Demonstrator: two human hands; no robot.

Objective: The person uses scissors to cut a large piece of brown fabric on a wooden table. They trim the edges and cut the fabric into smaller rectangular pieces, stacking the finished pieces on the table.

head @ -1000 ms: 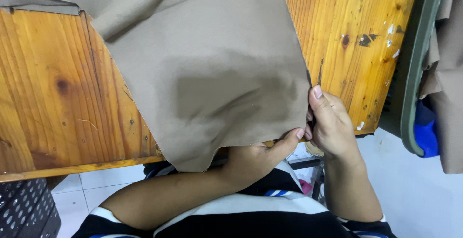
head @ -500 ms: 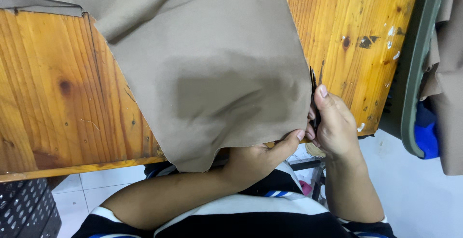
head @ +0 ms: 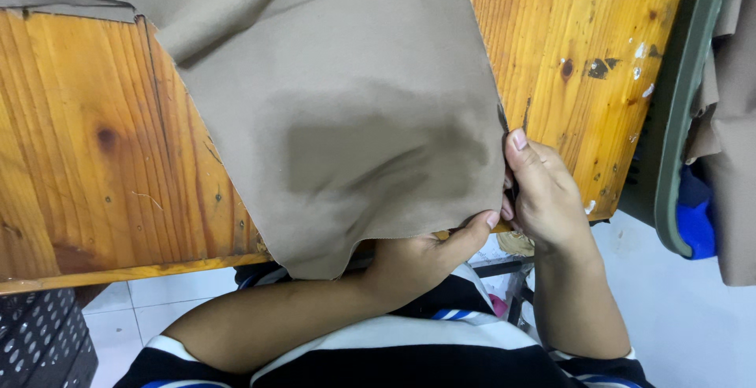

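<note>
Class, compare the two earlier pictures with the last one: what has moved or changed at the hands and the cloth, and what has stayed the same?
The right hand has slid a little up the cloth's right edge, with dark blade tips, apparently scissors, now showing above it; a second ago none showed. The left hand still pinches the lower corner of the cloth from beneath. The cloth, the wooden table and the green basket lie as before.

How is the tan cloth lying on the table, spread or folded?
Spread: the tan cloth drapes in one layer over the wooden table's edge.

worn orange-brown wooden table, paint-flecked, tan cloth draped over its front edge
</note>
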